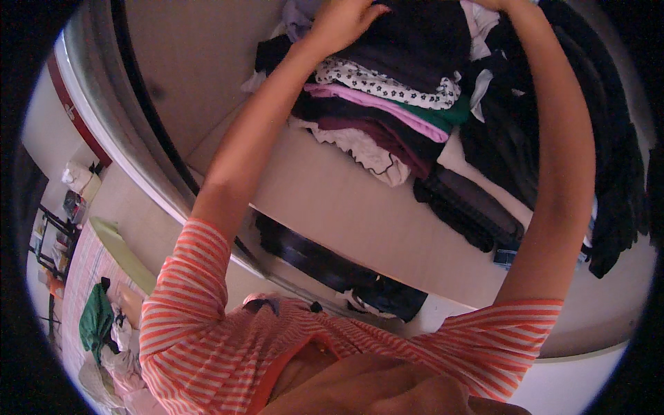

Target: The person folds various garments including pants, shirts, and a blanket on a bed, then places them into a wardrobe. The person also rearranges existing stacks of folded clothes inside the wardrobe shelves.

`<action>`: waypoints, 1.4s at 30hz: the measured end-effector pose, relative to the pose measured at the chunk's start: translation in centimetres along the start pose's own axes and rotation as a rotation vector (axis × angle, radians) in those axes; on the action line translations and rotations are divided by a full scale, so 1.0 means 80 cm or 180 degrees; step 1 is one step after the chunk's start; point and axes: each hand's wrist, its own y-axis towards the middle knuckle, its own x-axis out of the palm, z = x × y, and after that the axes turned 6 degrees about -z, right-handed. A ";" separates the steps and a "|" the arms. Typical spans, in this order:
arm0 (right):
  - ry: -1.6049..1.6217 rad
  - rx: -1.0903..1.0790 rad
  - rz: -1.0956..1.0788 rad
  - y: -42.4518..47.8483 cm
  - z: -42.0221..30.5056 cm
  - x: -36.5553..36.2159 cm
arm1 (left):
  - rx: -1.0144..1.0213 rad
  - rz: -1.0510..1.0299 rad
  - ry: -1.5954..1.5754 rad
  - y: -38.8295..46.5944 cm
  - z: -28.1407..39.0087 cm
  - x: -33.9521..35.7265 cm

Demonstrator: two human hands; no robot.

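At the top of the view, my left hand rests at the left side of a dark garment, with the thumb apart and the other fingers cut off by the edge. My right hand is mostly cropped at the top edge, near a white cloth to the right of that garment. The dark garment lies on top of a folded stack. Below it come a white flower-print cloth, a pink one, a green one, a maroon one and a cream one.
The stack lies on a wardrobe shelf. Dark clothes fill its right side, beside a folded dark garment. A lower compartment holds dark items. At left, behind the wardrobe's edge, a bed bears a heap including a green cloth.
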 end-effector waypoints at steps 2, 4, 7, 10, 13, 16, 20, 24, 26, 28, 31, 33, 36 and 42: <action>-0.0036 -0.0079 0.0036 -0.001 0.004 0.003 | -0.0002 0.0274 0.0382 0.018 0.009 0.009; -0.0045 -0.0107 0.0078 -0.006 0.007 0.001 | -0.0317 0.0470 0.0794 0.043 0.026 0.015; 0.0072 -0.0165 0.0296 0.002 -0.008 -0.014 | -0.0595 0.0195 0.1238 0.084 0.023 -0.008; 0.0050 -0.0125 0.0269 0.009 -0.009 -0.012 | -0.0490 -0.0102 0.1149 0.115 -0.002 -0.017; -0.0146 0.0189 0.0010 -0.003 -0.025 -0.014 | -0.0066 -0.0810 0.0985 0.148 -0.040 -0.017; -0.0406 0.0495 0.0100 -0.014 -0.058 -0.003 | -0.0385 -0.1090 0.0874 0.154 -0.041 -0.022; -0.0707 0.0456 0.0406 -0.028 -0.061 0.011 | -0.0473 -0.0561 0.0121 0.129 -0.045 -0.009; -0.0226 0.0323 0.0106 -0.004 -0.033 -0.001 | -0.0390 0.0000 -0.0026 0.082 -0.010 -0.009; -0.0207 0.0341 -0.0183 0.000 -0.034 -0.008 | 0.0335 0.0338 0.0172 0.057 -0.009 -0.006; -0.0156 0.0352 -0.0218 -0.003 -0.029 -0.004 | 0.0624 -0.0178 0.0035 0.033 -0.022 0.003; -0.0163 0.0356 -0.0191 0.000 -0.024 0.002 | 0.0984 -0.0935 0.0381 0.006 -0.010 -0.004; -0.0182 0.0343 -0.0169 -0.001 -0.025 0.003 | 0.0881 -0.1264 0.0630 -0.013 0.022 -0.009; -0.0190 0.0318 -0.0104 -0.002 -0.027 -0.001 | 0.0789 -0.1274 0.0865 -0.021 0.039 -0.018; -0.0073 0.0328 -0.0099 -0.002 -0.040 -0.006 | 0.0747 -0.0982 0.1070 -0.010 0.005 -0.018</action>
